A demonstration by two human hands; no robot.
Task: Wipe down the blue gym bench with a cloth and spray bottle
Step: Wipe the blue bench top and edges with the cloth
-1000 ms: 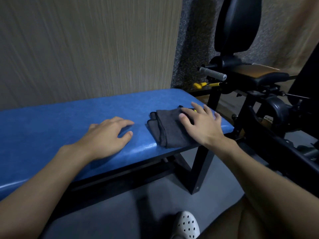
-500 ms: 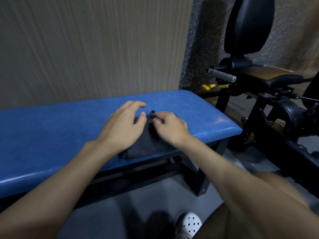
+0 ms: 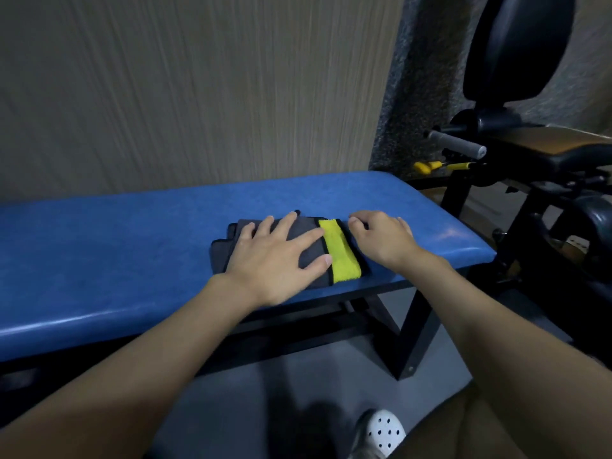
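The blue gym bench (image 3: pixel 116 246) runs across the view in front of a wood-grain wall. A folded grey cloth (image 3: pixel 306 231) lies on its right half, with a yellow strip (image 3: pixel 341 256) of its other side showing along the right. My left hand (image 3: pixel 275 256) presses flat on the grey part, fingers spread. My right hand (image 3: pixel 384 238) sits at the cloth's right edge with curled fingers that pinch the edge near the far corner. No spray bottle is in view.
A black gym machine with a padded backrest (image 3: pixel 516 51) stands close to the bench's right end. A grey handle (image 3: pixel 457 144) and a yellow pin (image 3: pixel 427 167) stick out of it toward the bench. A white shoe (image 3: pixel 384 432) is on the grey floor below.
The cloth slid left from the bench's right end. My left hand moved onto it and now presses it flat. A yellow side now shows beside my right hand.
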